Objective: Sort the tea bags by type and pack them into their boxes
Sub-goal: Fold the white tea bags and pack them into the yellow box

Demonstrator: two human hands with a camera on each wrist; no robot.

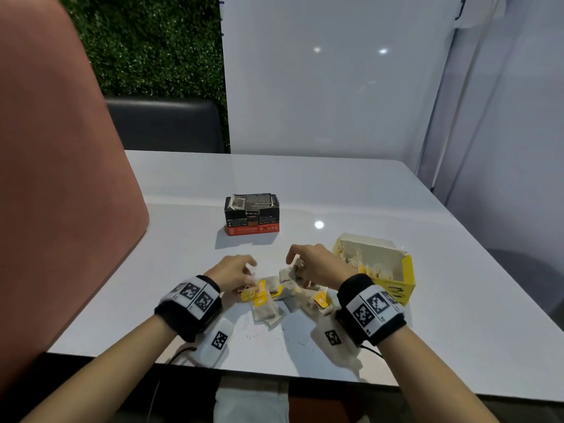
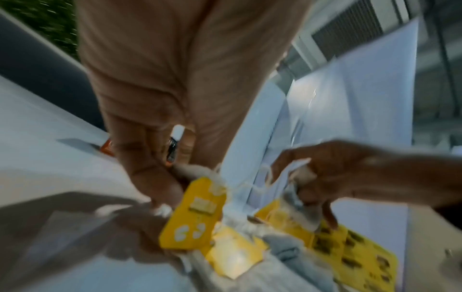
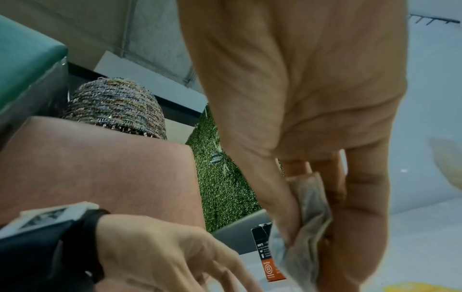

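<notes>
Loose tea bags (image 1: 276, 300) with yellow tags heaped at near table (image 1: 396, 203) edge; right hand (image 1: 314, 264) pinching one bag, left hand (image 1: 233, 273) fingering yellow tag (image 2: 192, 215). Beyond, black box (image 1: 252, 213); right, open yellow box (image 1: 393, 279).

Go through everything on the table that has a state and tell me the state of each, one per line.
Black box: upright, top open, a tea bag inside.
Yellow box: open, tea bags inside.
Loose tea bags: heaped on the table, unpacked.
Left hand: over the heap at a yellow tag; hold unclear.
Right hand: pinches a tea bag.
</notes>
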